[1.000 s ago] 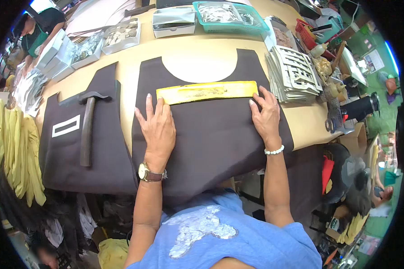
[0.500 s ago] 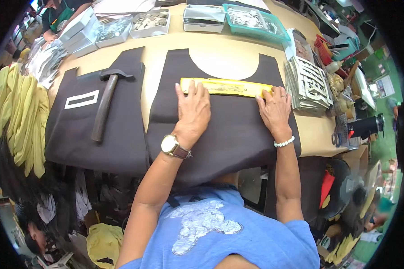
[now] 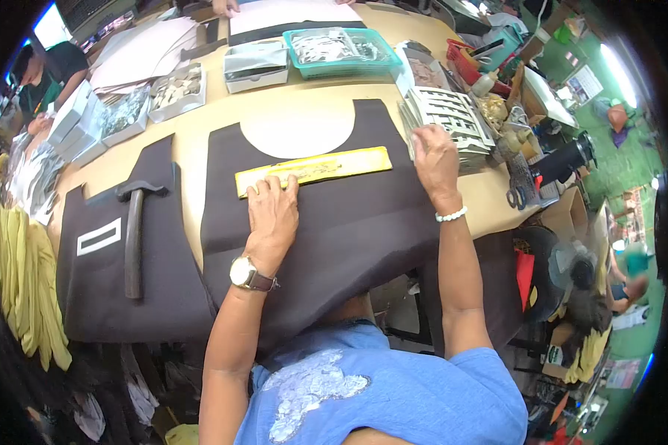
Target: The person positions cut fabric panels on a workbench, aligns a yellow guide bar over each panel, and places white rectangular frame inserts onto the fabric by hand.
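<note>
My left hand (image 3: 273, 215) lies with its fingertips on the lower left part of a yellow strip (image 3: 349, 163). The strip rests across a dark, curved-neck fabric panel (image 3: 326, 230). At the left edge of a stack of pale cut-out sheets (image 3: 453, 111) is my right hand (image 3: 439, 163), its fingers bent together; whatever they hold is hidden. To the left, a hammer (image 3: 133, 237) lies on a second dark panel (image 3: 163, 311), beside a white rectangular frame (image 3: 99, 237).
Behind the panels stand a teal basket (image 3: 341, 67), a grey box (image 3: 256, 70) and a tray of beige pieces (image 3: 178, 93). Scissors (image 3: 517, 196) lie at the right near a black cylinder (image 3: 564, 159). Yellow cloths (image 3: 15, 267) hang at the left. A co-worker (image 3: 52, 74) is at far left.
My right hand has left the right end of the yellow strip and moved to the stack of sheets. The left hand stays at the strip. The view has turned to the right.
</note>
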`<move>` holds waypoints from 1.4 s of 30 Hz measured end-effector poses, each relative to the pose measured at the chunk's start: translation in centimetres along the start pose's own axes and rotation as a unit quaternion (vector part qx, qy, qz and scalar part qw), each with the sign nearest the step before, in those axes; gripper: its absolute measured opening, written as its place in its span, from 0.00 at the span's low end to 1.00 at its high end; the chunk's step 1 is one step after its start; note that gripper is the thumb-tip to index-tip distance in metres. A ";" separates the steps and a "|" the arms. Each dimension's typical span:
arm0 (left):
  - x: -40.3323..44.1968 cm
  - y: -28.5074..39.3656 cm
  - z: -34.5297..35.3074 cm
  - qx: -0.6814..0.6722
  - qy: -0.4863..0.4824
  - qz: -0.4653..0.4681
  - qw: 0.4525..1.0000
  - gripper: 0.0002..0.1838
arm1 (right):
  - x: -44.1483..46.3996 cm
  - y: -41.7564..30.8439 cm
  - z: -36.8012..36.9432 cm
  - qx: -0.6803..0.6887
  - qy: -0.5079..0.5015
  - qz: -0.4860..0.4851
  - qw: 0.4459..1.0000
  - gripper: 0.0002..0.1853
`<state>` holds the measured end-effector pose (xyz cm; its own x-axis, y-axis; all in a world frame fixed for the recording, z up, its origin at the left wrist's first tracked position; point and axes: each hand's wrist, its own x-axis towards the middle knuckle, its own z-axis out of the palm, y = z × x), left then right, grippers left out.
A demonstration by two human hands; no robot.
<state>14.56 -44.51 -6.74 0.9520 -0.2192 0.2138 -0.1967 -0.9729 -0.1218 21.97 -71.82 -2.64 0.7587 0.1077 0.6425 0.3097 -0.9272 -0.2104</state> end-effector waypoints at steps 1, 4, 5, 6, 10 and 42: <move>0.0 0.0 0.1 -0.006 -0.005 -0.001 1.000 0.20 | 0.2 1.0 -0.6 -0.011 0.015 0.022 1.000 0.06; 0.0 0.0 0.0 -0.019 -0.018 -0.004 1.000 0.21 | 0.9 4.2 -2.2 -0.041 0.062 0.081 0.994 0.07; 0.0 -0.1 0.0 -0.020 -0.017 -0.001 1.000 0.21 | 1.0 5.5 -2.7 -0.059 0.068 0.104 0.990 0.07; 0.0 -0.1 -0.1 -0.021 -0.016 0.001 1.000 0.21 | 1.0 6.7 -3.3 -0.077 0.074 0.127 0.986 0.08; -0.1 -0.1 -0.3 -0.020 -0.025 0.000 0.999 0.21 | 0.7 12.0 -4.5 -0.140 0.076 0.194 0.968 0.11; 2.5 -7.6 0.2 -0.489 -0.083 -0.100 0.862 0.14 | -3.0 -4.6 1.0 0.497 -0.259 0.278 0.780 0.23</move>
<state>18.51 -37.68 -5.44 0.9943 -0.1055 -0.0157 -0.0515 -0.6042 0.7951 18.88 -67.53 -4.36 0.9842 0.1574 -0.0814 -0.0536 -0.1732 -0.9834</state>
